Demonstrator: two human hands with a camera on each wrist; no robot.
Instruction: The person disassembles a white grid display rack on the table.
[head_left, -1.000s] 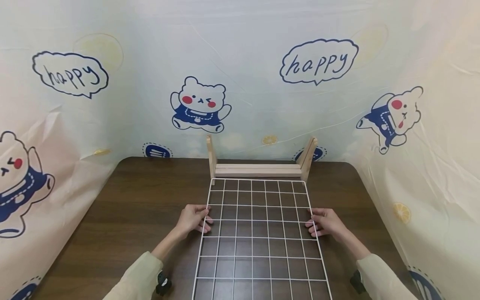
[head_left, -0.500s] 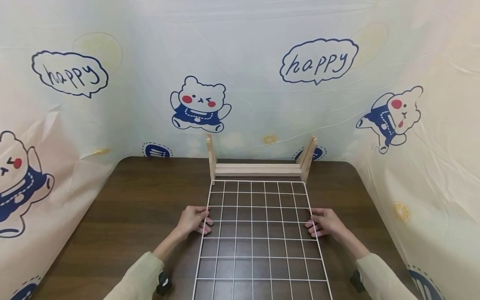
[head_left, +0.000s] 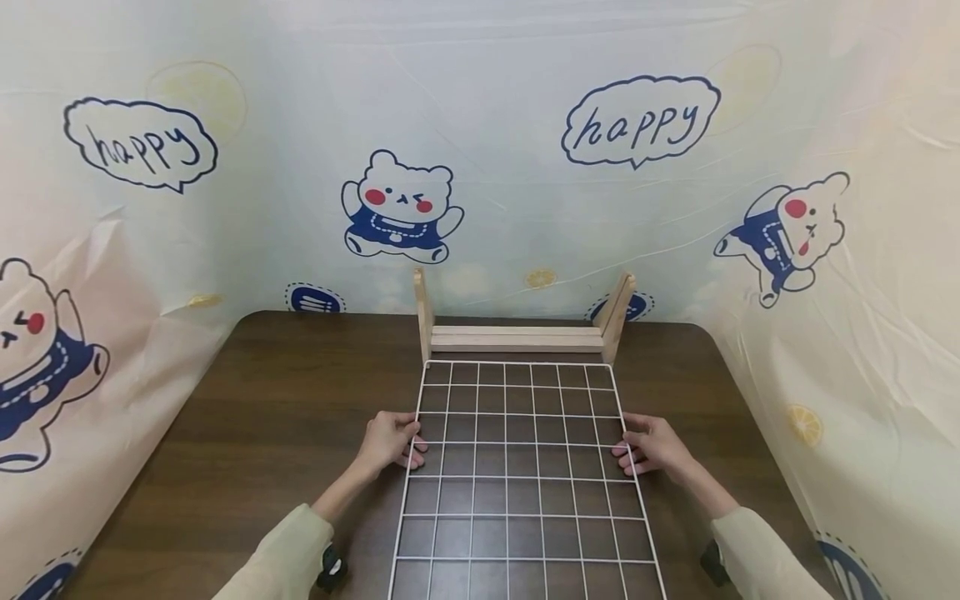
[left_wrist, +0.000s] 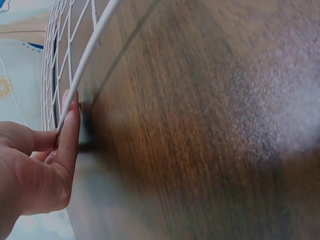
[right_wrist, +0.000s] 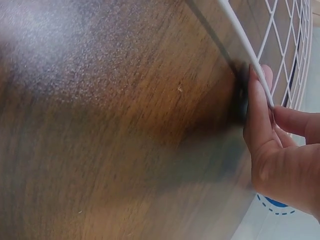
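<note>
A white wire grid panel (head_left: pixel 506 478) extends from the bottom of the head view toward a pale wooden stand (head_left: pixel 517 339) at the back of the table. My left hand (head_left: pixel 388 440) pinches the panel's left edge wire between thumb and fingers. On the opposite edge, my right hand (head_left: pixel 654 445) holds the wire the same way. Both wrist views show the edge wire lifted off the tabletop, casting a shadow beneath. In the head view the panel's far edge appears just in front of the stand; whether they touch I cannot tell. The panel's near end is out of frame.
The dark wooden table (head_left: pixel 285 400) has rounded far corners. A pale printed cloth (head_left: pixel 495 108) with bears and "happy" bubbles hangs behind it and along both sides. The stand has two upright side pieces, joined by a low crossbar.
Between one second and half a second ago, the panel's far edge dropped very slightly toward me. Both hands keep their hold at nearly the same places.
</note>
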